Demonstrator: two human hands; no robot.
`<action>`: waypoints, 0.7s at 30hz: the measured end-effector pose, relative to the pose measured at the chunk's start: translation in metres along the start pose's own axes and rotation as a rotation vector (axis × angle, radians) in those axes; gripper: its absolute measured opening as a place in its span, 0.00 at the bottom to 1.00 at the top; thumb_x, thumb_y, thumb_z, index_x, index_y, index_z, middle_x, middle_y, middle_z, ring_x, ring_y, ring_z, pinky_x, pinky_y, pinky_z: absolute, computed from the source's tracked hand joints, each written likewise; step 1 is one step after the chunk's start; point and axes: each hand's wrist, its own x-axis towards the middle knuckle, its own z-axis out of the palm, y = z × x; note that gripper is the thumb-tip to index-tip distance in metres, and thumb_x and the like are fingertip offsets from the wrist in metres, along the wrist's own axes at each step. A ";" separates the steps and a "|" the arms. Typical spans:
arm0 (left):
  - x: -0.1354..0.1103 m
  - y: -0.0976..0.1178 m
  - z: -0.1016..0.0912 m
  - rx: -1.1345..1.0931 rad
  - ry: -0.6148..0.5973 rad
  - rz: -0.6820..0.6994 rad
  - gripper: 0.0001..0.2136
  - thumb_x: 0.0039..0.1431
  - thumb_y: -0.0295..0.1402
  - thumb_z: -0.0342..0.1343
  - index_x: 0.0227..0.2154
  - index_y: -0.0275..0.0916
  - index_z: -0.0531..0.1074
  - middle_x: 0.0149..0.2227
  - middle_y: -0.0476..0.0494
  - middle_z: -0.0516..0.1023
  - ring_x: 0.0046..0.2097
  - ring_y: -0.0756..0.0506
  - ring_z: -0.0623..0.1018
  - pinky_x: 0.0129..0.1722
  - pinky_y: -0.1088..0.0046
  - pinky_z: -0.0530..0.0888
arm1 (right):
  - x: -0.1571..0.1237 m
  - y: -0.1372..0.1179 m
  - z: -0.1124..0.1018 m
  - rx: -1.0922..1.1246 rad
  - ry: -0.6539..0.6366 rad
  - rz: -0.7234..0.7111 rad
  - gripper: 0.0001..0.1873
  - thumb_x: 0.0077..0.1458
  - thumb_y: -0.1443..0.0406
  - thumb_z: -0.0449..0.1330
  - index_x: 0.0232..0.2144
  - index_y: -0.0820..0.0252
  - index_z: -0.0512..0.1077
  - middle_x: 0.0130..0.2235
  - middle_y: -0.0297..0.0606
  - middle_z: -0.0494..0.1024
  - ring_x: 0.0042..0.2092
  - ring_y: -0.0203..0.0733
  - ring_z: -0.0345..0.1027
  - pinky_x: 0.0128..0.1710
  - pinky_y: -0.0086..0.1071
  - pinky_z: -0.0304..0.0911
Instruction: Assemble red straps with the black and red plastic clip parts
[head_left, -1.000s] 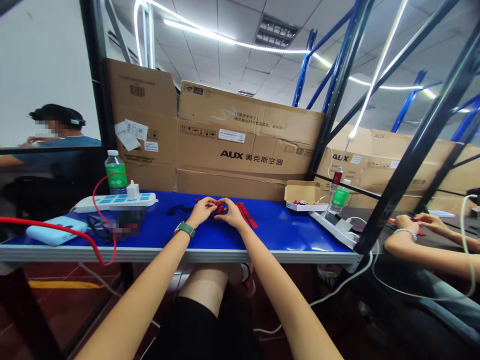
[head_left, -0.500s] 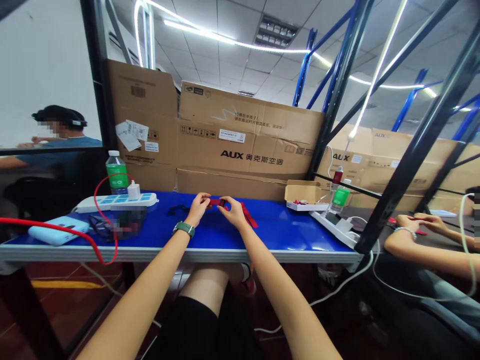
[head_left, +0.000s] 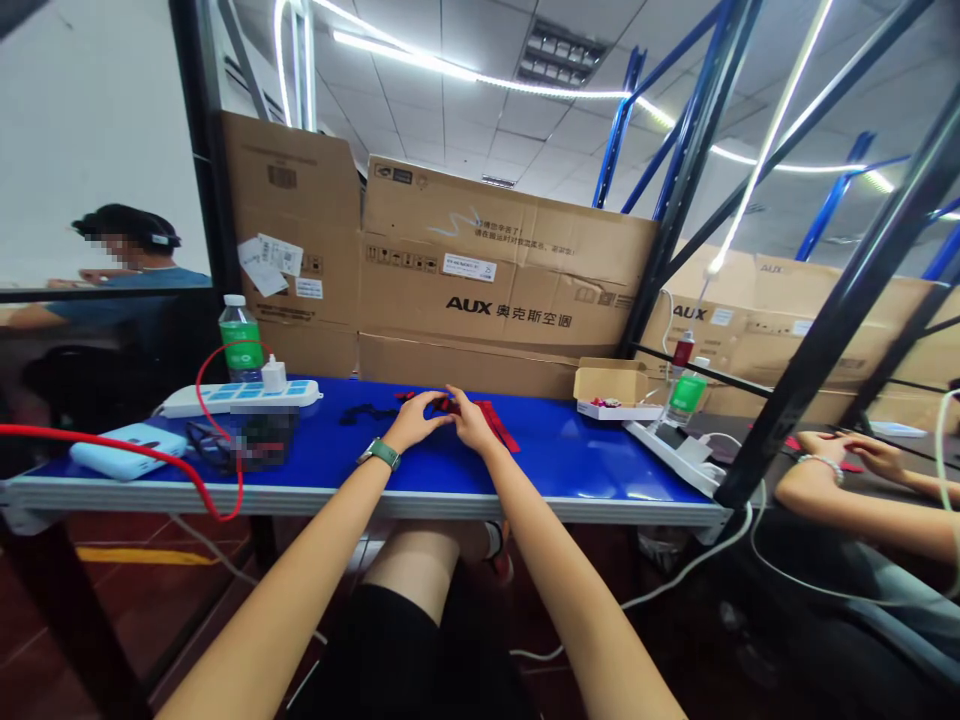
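Observation:
My left hand (head_left: pixel 414 424) and my right hand (head_left: pixel 469 420) meet over the blue tabletop, fingers curled and fingertips close together. Between them is a dark red strip (head_left: pixel 444 405), apparently fabric, pinched by both; much of it is hidden behind the fingers. A bit of red (head_left: pixel 405 396) shows just beyond my left hand. Right of my right hand, red straps (head_left: pixel 501 428) lie flat on the table. Small black pieces (head_left: pixel 366 413) lie left of my left hand. A green watch band is on my left wrist.
On the left are a white power strip (head_left: pixel 244 398), a bottle (head_left: pixel 240 340), a light blue device (head_left: pixel 124 452) and a red cable (head_left: pixel 191 485). An open small box (head_left: pixel 611 392) and another power strip (head_left: pixel 679 455) stand right. Cardboard (head_left: pixel 487 300) walls the back. A co-worker's hands (head_left: pixel 847 450) are far right.
My hands have drawn closer together, my left hand moving right toward my right hand. The red strip, earlier stretched visibly between them, is now mostly covered. The camera view has shifted slightly.

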 end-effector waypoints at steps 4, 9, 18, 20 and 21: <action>0.000 0.005 -0.004 0.011 0.031 -0.043 0.16 0.55 0.41 0.65 0.43 0.40 0.78 0.43 0.41 0.83 0.43 0.41 0.81 0.49 0.62 0.76 | -0.001 -0.003 0.002 0.027 -0.044 0.075 0.32 0.60 0.71 0.54 0.65 0.60 0.55 0.49 0.44 0.77 0.49 0.43 0.73 0.53 0.40 0.68; -0.001 0.010 -0.004 -0.018 0.011 -0.144 0.11 0.52 0.39 0.65 0.38 0.40 0.78 0.38 0.42 0.83 0.40 0.41 0.80 0.46 0.63 0.76 | -0.003 -0.016 -0.001 -0.186 -0.099 0.105 0.26 0.62 0.69 0.51 0.61 0.64 0.57 0.50 0.49 0.76 0.48 0.45 0.72 0.51 0.39 0.67; -0.002 0.007 0.000 0.172 -0.050 -0.220 0.10 0.54 0.35 0.64 0.39 0.42 0.75 0.42 0.41 0.81 0.46 0.38 0.79 0.48 0.61 0.71 | -0.002 -0.044 0.000 -0.764 -0.193 0.178 0.18 0.61 0.67 0.52 0.53 0.63 0.66 0.46 0.51 0.80 0.46 0.52 0.75 0.48 0.39 0.64; -0.003 0.007 -0.002 0.263 -0.043 -0.240 0.11 0.56 0.34 0.63 0.41 0.43 0.74 0.46 0.41 0.81 0.50 0.36 0.77 0.50 0.59 0.69 | -0.002 -0.047 0.000 -0.831 -0.167 0.202 0.17 0.61 0.67 0.52 0.52 0.64 0.67 0.45 0.53 0.80 0.47 0.53 0.74 0.49 0.40 0.63; -0.004 0.007 -0.004 0.301 -0.031 -0.258 0.11 0.56 0.33 0.63 0.43 0.43 0.74 0.47 0.41 0.80 0.51 0.36 0.77 0.51 0.58 0.68 | -0.002 -0.047 -0.001 -0.851 -0.149 0.215 0.17 0.61 0.67 0.52 0.52 0.64 0.67 0.45 0.53 0.80 0.47 0.53 0.74 0.50 0.41 0.63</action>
